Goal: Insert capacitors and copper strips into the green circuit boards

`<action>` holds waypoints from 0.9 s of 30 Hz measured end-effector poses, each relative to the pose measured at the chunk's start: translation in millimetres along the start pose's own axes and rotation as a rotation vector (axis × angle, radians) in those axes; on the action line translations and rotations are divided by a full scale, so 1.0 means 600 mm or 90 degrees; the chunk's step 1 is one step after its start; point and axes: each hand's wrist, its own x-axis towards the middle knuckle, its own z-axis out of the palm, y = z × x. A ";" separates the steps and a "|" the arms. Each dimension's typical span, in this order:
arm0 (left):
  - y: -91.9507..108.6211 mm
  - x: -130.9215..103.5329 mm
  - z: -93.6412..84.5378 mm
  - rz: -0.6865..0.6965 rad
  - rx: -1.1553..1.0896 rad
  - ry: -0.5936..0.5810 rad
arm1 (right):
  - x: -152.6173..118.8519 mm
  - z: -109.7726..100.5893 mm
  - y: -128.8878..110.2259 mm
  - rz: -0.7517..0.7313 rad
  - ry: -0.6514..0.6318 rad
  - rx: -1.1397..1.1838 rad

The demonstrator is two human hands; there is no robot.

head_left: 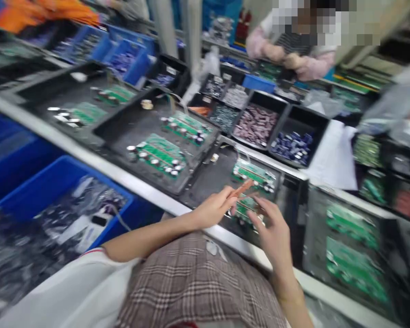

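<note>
My left hand [215, 207] is closed around a small bunch of thin orange-brown parts [243, 187], whose exact kind is too blurred to tell. Its fingertips are above the near edge of a green circuit board [248, 205], which my hands partly cover. On the other side of that board, my right hand [273, 228] has its thumb and fingers apart, and nothing is clearly visible between them. Just beyond, in the same black tray [205, 182], lies a second green circuit board [253, 173] with round white-topped components along its edge.
Another black tray [123, 120] with two boards adjoins on the left. Behind are black bins of pink parts [256, 123], blue parts [294, 146] and orange parts [201, 110]. Boards [355, 269] lie at right. A blue crate [123, 214] stands at lower left. A co-worker's hands [283, 57] show opposite.
</note>
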 end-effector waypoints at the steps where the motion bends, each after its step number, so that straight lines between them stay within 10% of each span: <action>1: 0.006 0.002 0.012 0.004 -0.006 -0.010 | 0.002 0.002 -0.011 0.037 0.031 0.085; 7: 0.024 0.046 0.077 0.000 -0.036 -0.088 | 0.021 -0.012 0.000 0.118 0.184 0.327; 12: 0.043 0.076 0.127 -0.035 -0.070 -0.114 | -0.006 -0.088 0.045 0.134 0.136 0.354; 19: 0.086 0.122 0.185 -0.083 -0.038 -0.290 | -0.035 -0.262 0.084 -0.023 -0.179 -0.099; 23: 0.116 0.175 0.204 -0.069 -0.018 -0.238 | -0.011 -0.390 0.161 -0.021 -0.053 -0.344; 27: 0.156 0.212 0.275 0.031 0.142 -0.350 | 0.036 -0.475 0.278 0.004 0.001 -0.455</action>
